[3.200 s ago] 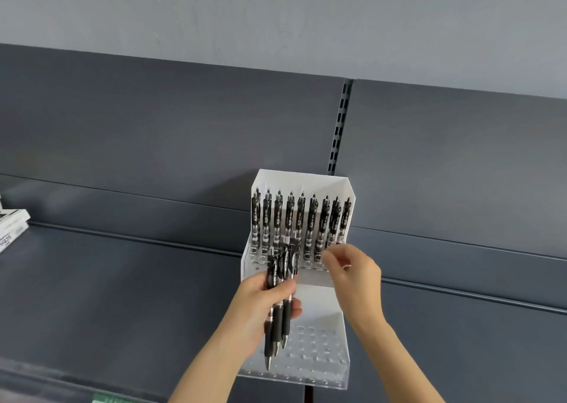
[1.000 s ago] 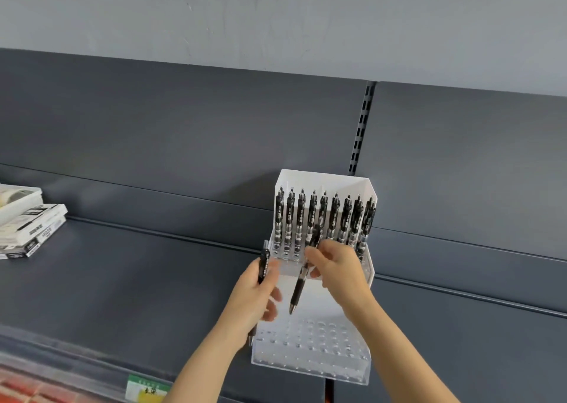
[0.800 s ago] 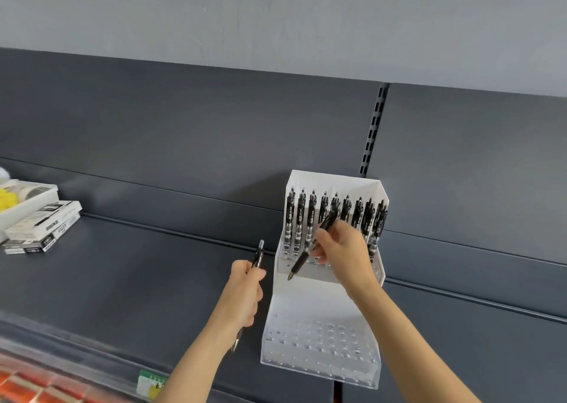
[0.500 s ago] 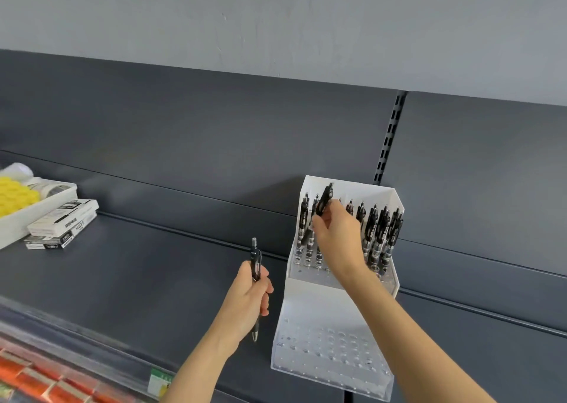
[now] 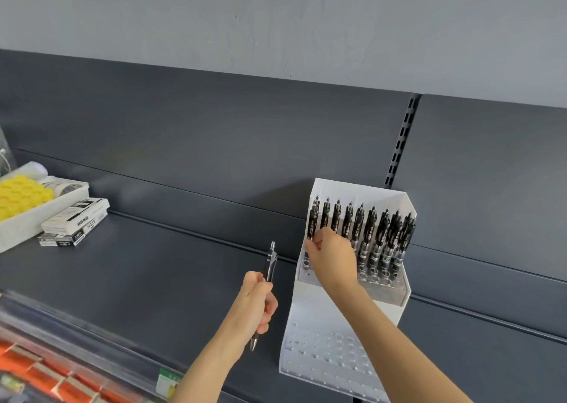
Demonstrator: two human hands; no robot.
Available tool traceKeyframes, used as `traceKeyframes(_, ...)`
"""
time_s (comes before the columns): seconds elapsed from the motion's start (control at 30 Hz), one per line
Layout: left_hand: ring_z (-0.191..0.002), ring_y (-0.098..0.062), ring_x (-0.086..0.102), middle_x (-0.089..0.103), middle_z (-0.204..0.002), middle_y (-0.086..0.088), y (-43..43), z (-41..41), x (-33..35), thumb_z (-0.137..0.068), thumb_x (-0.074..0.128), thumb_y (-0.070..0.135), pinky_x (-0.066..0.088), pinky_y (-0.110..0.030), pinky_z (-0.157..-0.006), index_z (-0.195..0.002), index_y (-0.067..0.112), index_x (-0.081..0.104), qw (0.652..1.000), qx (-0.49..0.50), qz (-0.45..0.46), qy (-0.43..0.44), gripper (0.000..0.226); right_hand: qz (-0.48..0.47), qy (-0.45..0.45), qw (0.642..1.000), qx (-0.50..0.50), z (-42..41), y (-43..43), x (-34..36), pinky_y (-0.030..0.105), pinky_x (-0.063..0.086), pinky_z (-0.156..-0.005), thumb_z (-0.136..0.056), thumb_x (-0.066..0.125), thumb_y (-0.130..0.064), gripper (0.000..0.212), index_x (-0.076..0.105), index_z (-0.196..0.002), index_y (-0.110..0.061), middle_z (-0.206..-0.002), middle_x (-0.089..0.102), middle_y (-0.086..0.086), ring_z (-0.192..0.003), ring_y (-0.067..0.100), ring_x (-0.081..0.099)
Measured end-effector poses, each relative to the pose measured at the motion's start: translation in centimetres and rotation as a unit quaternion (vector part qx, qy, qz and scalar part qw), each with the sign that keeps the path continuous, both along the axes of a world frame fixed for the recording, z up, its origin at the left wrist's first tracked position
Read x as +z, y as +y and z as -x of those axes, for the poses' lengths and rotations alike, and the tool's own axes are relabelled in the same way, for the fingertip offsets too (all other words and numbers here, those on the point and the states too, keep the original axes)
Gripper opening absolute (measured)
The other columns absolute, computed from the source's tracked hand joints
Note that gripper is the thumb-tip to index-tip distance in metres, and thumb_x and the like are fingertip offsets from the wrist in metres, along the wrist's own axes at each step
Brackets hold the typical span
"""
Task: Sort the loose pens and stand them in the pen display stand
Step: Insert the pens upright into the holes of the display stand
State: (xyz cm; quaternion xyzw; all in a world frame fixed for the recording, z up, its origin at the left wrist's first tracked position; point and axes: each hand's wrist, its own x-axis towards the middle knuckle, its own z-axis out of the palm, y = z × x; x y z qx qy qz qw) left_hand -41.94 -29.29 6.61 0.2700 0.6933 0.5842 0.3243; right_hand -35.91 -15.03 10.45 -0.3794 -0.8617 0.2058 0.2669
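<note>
A white two-tier pen display stand (image 5: 395, 298) sits on a dark grey shelf (image 5: 147, 273). Its upper tier holds a row of several black pens (image 5: 371, 231) standing upright; the lower tier's holes are bare. My right hand (image 5: 329, 257) pinches a black pen (image 5: 313, 223) at the far left of the upper tier, upright, its lower end hidden behind my fingers. To the left of the stand, my left hand (image 5: 256, 301) grips one black pen (image 5: 269, 267), clicker end up and tip down.
At the far left of the shelf stand a white tray (image 5: 46, 209) with yellow items and stacked pen boxes (image 5: 76, 221). Red packages (image 5: 40, 381) fill the shelf below. A slotted upright (image 5: 402, 142) runs up the back panel behind the stand.
My right hand carried its pen from mid-air down to the upper tier's far-left end. My left hand, down from a bunch to one pen, moved away left. The view shifted left.
</note>
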Motion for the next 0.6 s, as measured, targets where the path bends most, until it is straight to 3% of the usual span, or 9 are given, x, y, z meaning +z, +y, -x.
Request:
traceKeyframes(0.3,-0.047,-0.008,0.036,0.05,-0.075,-0.007,-0.5,-0.6,0.6,-0.099,0.038,0.012,0.031,-0.021,-0.045,-0.091,0.007,0.045,0.998,0.003,-0.058,0.02,0.012,0.042,0.054,0.998,0.005,-0.9,-0.3,-0.2,0.033,0.051,-0.079,-0.091,0.056,-0.024,0.026,0.06,-0.11,-0.006,-0.097,0.069,0.007,-0.09,0.023,0.064)
traceKeyframes(0.4,-0.047,-0.009,0.036,0.05,-0.075,-0.006,-0.5,-0.7,0.7,-0.099,0.038,0.01,0.031,-0.021,-0.046,-0.099,0.002,0.047,0.996,0.002,-0.087,0.017,0.012,0.063,0.123,0.99,0.041,-2.4,-2.0,-0.6,0.029,0.05,-0.075,-0.09,0.059,-0.022,0.017,0.067,-0.092,-0.007,-0.083,0.068,0.004,-0.077,0.015,0.06)
traceKeyframes(0.5,-0.048,-0.009,0.036,0.052,-0.073,-0.004,-0.1,-1.2,0.7,-0.099,0.037,0.009,0.031,-0.021,-0.046,-0.098,0.003,0.049,0.994,-0.012,-0.111,0.003,0.013,0.166,0.125,0.972,0.114,-3.0,-3.5,-0.7,0.021,0.04,-0.061,-0.09,0.057,-0.022,0.024,0.069,-0.078,-0.005,-0.066,0.062,0.003,-0.06,0.007,0.048)
traceKeyframes(0.6,-0.049,-0.01,0.037,0.053,-0.072,-0.003,0.8,-1.6,0.5,-0.1,0.037,0.011,0.032,-0.021,-0.047,-0.098,0.003,0.051,0.993,-0.038,-0.115,-0.005,0.016,0.243,0.135,0.948,0.153,-3.3,-3.8,-0.4,0.021,0.039,-0.06,-0.089,0.057,-0.023,0.026,0.068,-0.071,-0.008,-0.066,0.058,0.002,-0.062,0.007,0.047)
